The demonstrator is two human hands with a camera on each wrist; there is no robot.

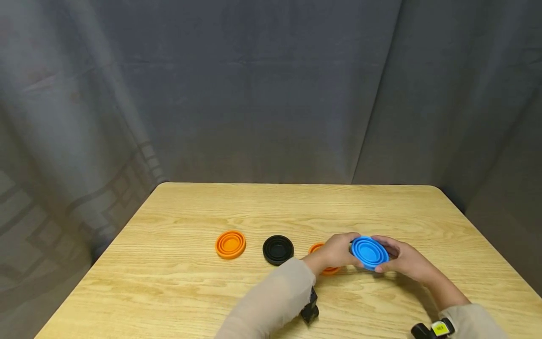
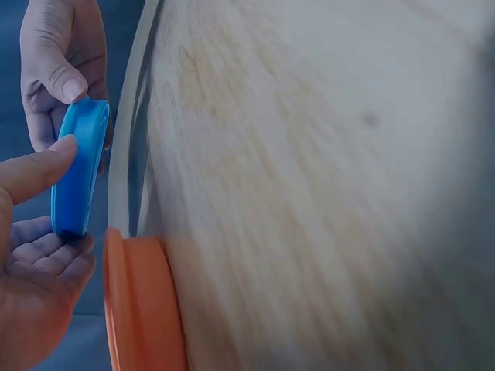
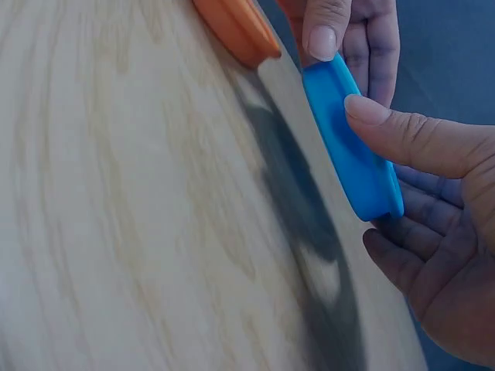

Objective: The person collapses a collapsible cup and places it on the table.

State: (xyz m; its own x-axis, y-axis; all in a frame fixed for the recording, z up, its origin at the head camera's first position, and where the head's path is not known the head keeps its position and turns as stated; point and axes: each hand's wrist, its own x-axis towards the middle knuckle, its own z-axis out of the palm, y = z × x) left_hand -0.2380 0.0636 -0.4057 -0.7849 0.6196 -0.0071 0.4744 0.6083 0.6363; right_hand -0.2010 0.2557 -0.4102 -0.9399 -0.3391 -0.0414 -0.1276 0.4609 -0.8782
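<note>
Between my two hands, a blue collapsible silicone bowl [image 1: 370, 253], folded flat into rings, is held above the table at the right. My left hand [image 1: 339, 249] grips its left edge, thumb on the near side. On the opposite edge, my right hand [image 1: 404, 258] pinches the rim between thumb and fingers. Both wrist views show the blue bowl [image 2: 81, 166] edge-on, raised off the wood, with a thumb from each hand against it. Under my left hand lies an orange collapsible bowl [image 1: 331, 270], partly hidden by that hand and wrist.
A black collapsed bowl [image 1: 278, 250] lies left of the hands, and another orange one [image 1: 230, 244] is farther left. All rest on a light wooden table [image 1: 178, 292]. Grey curtains [image 1: 254, 94] hang behind it and along the sides.
</note>
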